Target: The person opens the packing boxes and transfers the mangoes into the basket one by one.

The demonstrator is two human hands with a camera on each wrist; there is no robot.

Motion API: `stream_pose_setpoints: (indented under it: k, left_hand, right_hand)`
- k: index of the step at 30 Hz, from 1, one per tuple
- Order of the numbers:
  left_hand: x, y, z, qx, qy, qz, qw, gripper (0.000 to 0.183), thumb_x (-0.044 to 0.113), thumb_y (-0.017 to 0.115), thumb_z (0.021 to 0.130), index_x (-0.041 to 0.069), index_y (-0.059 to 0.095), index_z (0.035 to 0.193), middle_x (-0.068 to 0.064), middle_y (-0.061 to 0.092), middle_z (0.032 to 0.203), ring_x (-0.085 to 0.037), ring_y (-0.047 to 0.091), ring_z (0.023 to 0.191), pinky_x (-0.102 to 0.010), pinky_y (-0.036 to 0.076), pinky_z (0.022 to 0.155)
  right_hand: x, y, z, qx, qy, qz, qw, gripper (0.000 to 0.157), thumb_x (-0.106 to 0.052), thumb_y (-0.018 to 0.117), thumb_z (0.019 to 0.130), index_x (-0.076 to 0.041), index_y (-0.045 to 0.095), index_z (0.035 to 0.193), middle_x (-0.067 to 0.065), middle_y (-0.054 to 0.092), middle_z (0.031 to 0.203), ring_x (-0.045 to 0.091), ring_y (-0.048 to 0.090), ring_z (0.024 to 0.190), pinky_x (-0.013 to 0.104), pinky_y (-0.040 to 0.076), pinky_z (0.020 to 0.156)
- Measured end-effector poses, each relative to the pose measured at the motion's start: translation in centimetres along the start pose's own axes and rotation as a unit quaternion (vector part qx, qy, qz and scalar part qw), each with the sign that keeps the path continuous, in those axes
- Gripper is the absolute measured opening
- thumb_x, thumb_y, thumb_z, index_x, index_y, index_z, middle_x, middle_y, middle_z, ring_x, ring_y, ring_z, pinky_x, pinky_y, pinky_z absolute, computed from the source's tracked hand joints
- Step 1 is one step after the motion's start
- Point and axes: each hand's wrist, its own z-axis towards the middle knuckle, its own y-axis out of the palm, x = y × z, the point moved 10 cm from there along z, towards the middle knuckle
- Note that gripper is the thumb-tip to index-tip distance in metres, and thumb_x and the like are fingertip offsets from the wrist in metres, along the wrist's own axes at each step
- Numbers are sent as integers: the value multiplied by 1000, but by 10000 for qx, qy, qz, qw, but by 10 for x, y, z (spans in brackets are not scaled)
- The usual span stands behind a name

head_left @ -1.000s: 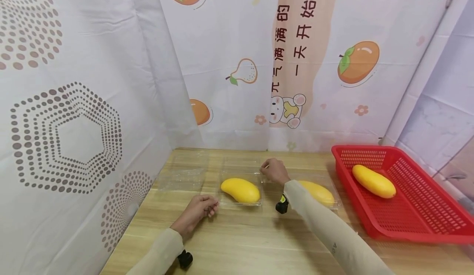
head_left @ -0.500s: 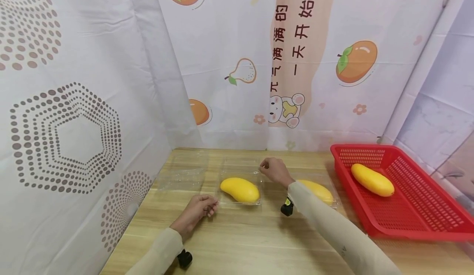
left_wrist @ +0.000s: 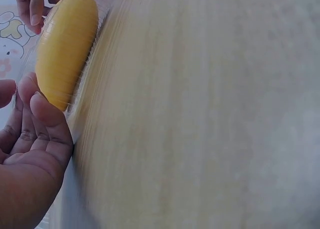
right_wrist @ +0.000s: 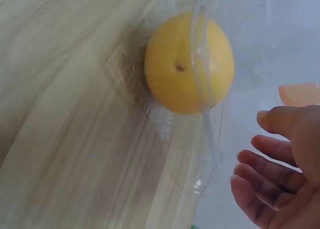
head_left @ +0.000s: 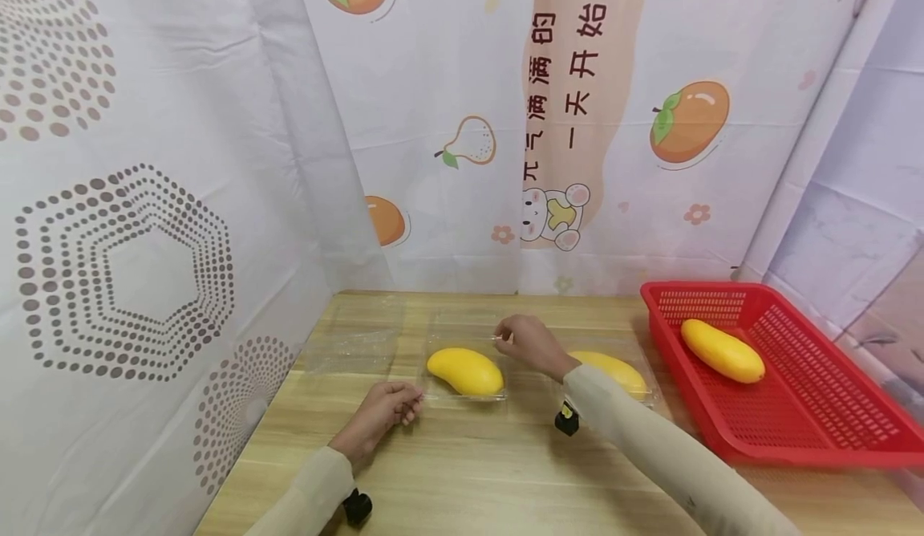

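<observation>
A yellow mango (head_left: 465,371) lies in the middle clear plastic clamshell box (head_left: 464,398), whose lid (head_left: 465,323) stands folded back behind it. At the box's front left corner, my left hand (head_left: 378,420) pinches the edge between thumb and fingertips. My right hand (head_left: 530,345) is at the rear right of the same box, fingertips close to the lid edge. In the right wrist view, its thumb and loosely curled fingers (right_wrist: 270,159) are apart with nothing between them. The mango's end (right_wrist: 182,69) shows there through the plastic.
Partly hidden by my right forearm, another clear box holds a mango (head_left: 613,371). A clear box (head_left: 354,351) with its lid raised lies at the left. At the right stands a red basket (head_left: 693,408) with one mango (head_left: 722,351). A printed curtain (head_left: 433,223) borders the table behind.
My right hand has shifted slightly left toward the middle box's lid. My left hand stays at the front left corner, and the mangoes keep their places.
</observation>
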Motion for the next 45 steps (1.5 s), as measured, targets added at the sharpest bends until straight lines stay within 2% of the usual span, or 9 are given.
stream_pose_setpoints:
  k: [5,14,16,20,27,31,35,39,45]
  left_hand:
    - [-1,-1,0,36,-27,38,10000,34,19,61,105,-14,65,112,-8,67,87,-12,57,72,-24,50,65]
    - [1,0,0,1,-28,51,10000,33,18,59,105,-14,65,112,-8,68,88,-12,57,73,-24,50,65]
    - [1,0,0,-18,2,51,10000,33,18,59,106,-14,65,112,-8,68,88,-12,57,73,-24,50,65]
    - [1,1,0,-45,19,40,10000,33,18,59,106,-14,65,112,-8,67,88,-12,56,73,-24,50,65]
    - [2,1,0,-59,-18,-7,10000,36,20,62,104,-15,65,113,-9,68,88,-13,57,73,-24,50,65]
    - [0,-1,1,-58,-5,4,10000,35,19,61,104,-15,65,113,-9,68,88,-12,57,73,-24,51,65]
    - [-1,-2,2,-31,-44,10,10000,34,19,61,105,-14,65,113,-9,68,89,-12,57,73,-24,50,65]
    - [-1,-2,2,-28,-95,-7,10000,35,20,62,104,-14,65,113,-9,68,89,-13,57,73,-24,50,65]
    - [-1,-1,1,-48,-99,37,9999,36,20,62,104,-15,65,113,-10,69,89,-13,57,74,-24,50,66]
  right_hand:
    - [-14,2,-3,-135,-148,-77,9998,20,-21,76,93,-4,77,104,2,72,92,15,63,80,33,55,73]
    - [-35,20,-13,-882,-177,-311,9955,50,-40,77,93,4,72,117,13,71,110,27,68,99,42,57,86]
    - [-38,24,-14,-984,-133,-421,9942,53,-43,78,92,4,71,116,14,70,110,27,66,99,42,57,86]
    - [-42,32,-16,-1080,-141,-705,9915,53,-48,81,88,1,72,107,9,68,97,20,58,85,36,51,75]
    - [-50,36,-21,-1071,-41,-752,9914,61,-47,84,84,4,71,113,14,70,109,25,60,94,40,51,82]
    - [-55,40,-20,-1049,-105,-989,9895,50,-47,85,83,-1,70,95,8,66,93,22,56,83,37,49,77]
    - [-59,44,-17,-1120,-106,-1239,9859,46,-47,86,82,-8,62,75,3,58,78,21,52,77,38,48,76]
    - [-61,47,-16,-1218,-6,-1453,9819,47,-47,86,82,-6,63,75,4,56,76,20,51,78,37,48,78]
    - [-63,47,-15,-1265,28,-1460,9812,46,-45,87,81,-8,61,72,0,52,69,17,47,71,33,46,70]
